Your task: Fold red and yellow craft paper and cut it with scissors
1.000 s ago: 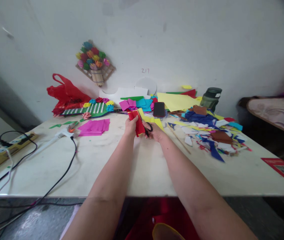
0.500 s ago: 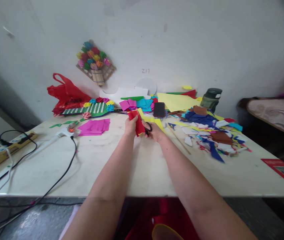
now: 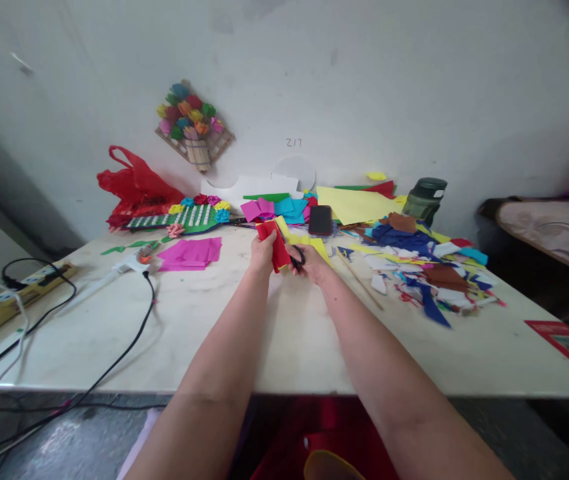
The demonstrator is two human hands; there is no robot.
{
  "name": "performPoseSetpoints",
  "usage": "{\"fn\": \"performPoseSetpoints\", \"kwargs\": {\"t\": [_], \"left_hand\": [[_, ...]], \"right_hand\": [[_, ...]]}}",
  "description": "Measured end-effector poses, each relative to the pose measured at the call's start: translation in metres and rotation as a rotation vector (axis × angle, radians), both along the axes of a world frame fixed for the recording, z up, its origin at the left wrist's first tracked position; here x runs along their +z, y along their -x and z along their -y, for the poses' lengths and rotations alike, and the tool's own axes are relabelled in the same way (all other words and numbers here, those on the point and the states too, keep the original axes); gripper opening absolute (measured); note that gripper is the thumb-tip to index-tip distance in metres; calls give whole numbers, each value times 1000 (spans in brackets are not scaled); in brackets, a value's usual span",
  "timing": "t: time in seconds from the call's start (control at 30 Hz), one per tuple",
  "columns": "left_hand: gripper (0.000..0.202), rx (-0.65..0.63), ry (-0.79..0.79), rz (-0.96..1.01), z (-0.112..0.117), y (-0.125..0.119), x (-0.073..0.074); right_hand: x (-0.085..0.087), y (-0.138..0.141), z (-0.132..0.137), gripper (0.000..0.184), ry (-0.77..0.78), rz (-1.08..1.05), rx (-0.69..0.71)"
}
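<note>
My left hand (image 3: pixel 263 253) is closed on a piece of red paper (image 3: pixel 280 255), with yellow paper (image 3: pixel 282 228) showing along its upper and right edges. Black-handled scissors (image 3: pixel 297 257) are gripped in my right hand (image 3: pixel 313 265), their blades lying along the right edge of the red paper. How far the blades are apart is too small to make out. Behind my right hand, more yellow paper (image 3: pixel 320 248) lies on the white table. Pink paper sheets (image 3: pixel 191 254) lie to the left of my left hand.
A phone (image 3: pixel 320 220) lies behind my hands. To the right are a thin stick (image 3: pixel 359 280), a heap of paper scraps (image 3: pixel 429 267) and a dark green bottle (image 3: pixel 424 199). At left are a red plastic bag (image 3: pixel 137 183), a power strip (image 3: pixel 24 293) and loose cables (image 3: pixel 129 353).
My hands, the red paper and the scissors hold almost the same position. The whole view has shifted very slightly.
</note>
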State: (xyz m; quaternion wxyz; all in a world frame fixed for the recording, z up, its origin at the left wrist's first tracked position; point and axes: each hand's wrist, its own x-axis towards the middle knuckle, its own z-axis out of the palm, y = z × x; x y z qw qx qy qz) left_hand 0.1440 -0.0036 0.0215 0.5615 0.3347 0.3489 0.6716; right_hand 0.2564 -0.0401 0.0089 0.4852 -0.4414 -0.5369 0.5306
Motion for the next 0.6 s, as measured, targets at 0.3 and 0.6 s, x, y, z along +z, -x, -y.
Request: {"fn": "performPoseSetpoints", "kwargs": {"t": [0.3, 0.6], "left_hand": [[29, 29, -9, -33, -5, 2, -7], [33, 21, -30, -1, -3, 1, -4]], "right_hand": [[3, 0, 2, 37, 6, -8, 25], [3, -2, 2, 37, -30, 21, 23]]}}
